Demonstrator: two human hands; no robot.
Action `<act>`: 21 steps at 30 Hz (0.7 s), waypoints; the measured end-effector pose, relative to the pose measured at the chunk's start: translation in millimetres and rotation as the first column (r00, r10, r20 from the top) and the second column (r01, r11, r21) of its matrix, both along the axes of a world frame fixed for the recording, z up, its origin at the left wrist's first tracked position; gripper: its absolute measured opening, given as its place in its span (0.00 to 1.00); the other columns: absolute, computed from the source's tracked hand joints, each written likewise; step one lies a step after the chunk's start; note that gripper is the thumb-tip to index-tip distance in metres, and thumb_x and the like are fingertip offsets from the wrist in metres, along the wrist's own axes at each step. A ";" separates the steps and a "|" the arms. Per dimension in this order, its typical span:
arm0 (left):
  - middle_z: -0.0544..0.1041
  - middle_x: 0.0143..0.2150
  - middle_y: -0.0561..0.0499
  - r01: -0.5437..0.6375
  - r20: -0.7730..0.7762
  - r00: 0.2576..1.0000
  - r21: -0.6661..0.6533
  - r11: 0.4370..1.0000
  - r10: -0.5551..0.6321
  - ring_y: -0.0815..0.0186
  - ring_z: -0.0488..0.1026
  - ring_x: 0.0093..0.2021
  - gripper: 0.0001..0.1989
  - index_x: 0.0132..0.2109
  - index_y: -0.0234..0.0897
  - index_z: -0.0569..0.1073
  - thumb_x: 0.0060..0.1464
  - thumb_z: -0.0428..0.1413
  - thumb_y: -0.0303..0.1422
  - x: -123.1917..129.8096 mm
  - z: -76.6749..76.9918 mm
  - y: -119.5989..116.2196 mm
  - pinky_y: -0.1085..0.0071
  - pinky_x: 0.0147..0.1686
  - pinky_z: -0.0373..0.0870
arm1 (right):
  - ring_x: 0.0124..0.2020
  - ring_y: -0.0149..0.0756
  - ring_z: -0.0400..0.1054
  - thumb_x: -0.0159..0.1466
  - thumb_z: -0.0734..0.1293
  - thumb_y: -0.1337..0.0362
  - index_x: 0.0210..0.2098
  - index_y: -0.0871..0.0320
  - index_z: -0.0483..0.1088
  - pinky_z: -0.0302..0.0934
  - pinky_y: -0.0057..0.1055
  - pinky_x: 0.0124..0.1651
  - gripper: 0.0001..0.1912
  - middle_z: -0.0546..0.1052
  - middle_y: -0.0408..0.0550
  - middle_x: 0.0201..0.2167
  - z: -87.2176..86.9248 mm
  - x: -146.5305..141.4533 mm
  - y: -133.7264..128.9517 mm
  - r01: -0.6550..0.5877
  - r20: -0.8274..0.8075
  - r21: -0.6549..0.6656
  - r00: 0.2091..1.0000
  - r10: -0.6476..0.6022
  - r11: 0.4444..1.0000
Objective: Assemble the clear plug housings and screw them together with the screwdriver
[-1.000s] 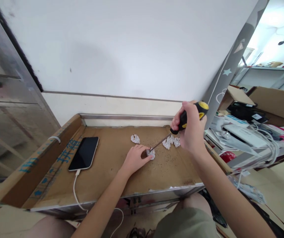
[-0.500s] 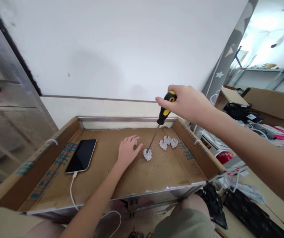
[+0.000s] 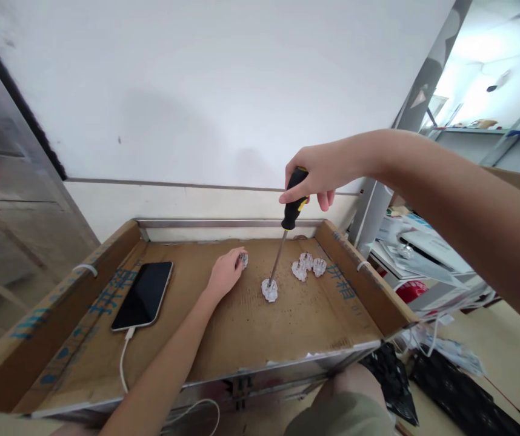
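My right hand point(image 3: 312, 177) is closed round the black and yellow handle of a screwdriver point(image 3: 291, 209). The screwdriver's tip meets a clear plastic piece point(image 3: 270, 290) lying on the cardboard. To the left, my left hand point(image 3: 228, 271) has its fingers closed on another clear plastic piece point(image 3: 243, 260), partly hidden by the fingertips. Several more clear pieces point(image 3: 306, 261) with small dark pins sit in a cluster to the right of the screwdriver.
A cardboard-lined tray point(image 3: 355, 278) has raised side walls. On its left lies a black phone point(image 3: 144, 295) with a white cable point(image 3: 123, 363). A white wall rises behind; a cluttered shelf point(image 3: 423, 266) stands at the right.
My left hand has shifted slightly left and its fingers have closed on a clear piece. My right hand has changed its grip, and the screwdriver stands more upright.
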State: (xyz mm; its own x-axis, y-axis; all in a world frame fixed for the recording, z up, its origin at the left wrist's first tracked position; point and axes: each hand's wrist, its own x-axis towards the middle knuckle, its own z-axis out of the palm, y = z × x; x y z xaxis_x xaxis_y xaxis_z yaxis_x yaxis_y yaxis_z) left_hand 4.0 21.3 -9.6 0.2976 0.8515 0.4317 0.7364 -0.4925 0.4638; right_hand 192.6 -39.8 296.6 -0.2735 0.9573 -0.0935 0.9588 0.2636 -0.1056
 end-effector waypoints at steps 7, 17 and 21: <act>0.73 0.51 0.49 0.153 0.078 0.984 0.120 0.981 -0.163 0.60 0.69 0.51 0.18 0.53 0.41 0.67 0.55 0.52 0.37 23.9 9.8 -49.7 0.63 0.53 0.63 | 0.17 0.31 0.65 0.50 0.72 0.65 0.33 0.55 0.75 0.57 0.29 0.24 0.10 0.72 0.40 0.20 2.1 -6.2 -0.9 -0.070 0.007 -0.091 0.997 0.070 0.993; 0.75 0.43 0.51 0.263 0.015 0.965 -0.041 0.964 -0.263 0.62 0.71 0.44 0.11 0.47 0.41 0.72 0.57 0.53 0.36 35.5 -6.1 -52.2 0.65 0.47 0.66 | 0.26 0.30 0.67 0.61 0.60 0.55 0.45 0.52 0.66 0.58 0.29 0.29 0.15 0.74 0.45 0.38 -9.0 -7.0 -7.3 -0.245 0.014 0.046 0.970 0.244 0.969; 0.76 0.41 0.53 0.250 0.069 0.966 0.006 0.968 -0.250 0.64 0.72 0.42 0.10 0.46 0.43 0.73 0.57 0.53 0.36 24.4 2.9 -57.9 0.66 0.45 0.68 | 0.20 0.30 0.66 0.61 0.58 0.56 0.49 0.52 0.61 0.57 0.31 0.24 0.17 0.74 0.46 0.36 -9.5 -7.1 -9.5 -0.131 0.075 0.074 0.989 0.126 0.989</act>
State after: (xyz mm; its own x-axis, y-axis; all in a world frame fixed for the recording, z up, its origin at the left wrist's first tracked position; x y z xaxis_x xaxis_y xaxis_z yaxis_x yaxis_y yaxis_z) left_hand 28.4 -36.6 -6.7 0.4709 0.7551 0.4562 0.5568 -0.6554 0.5103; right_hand 185.5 -49.3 287.2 -0.3901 0.9198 -0.0424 0.9207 0.3899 -0.0141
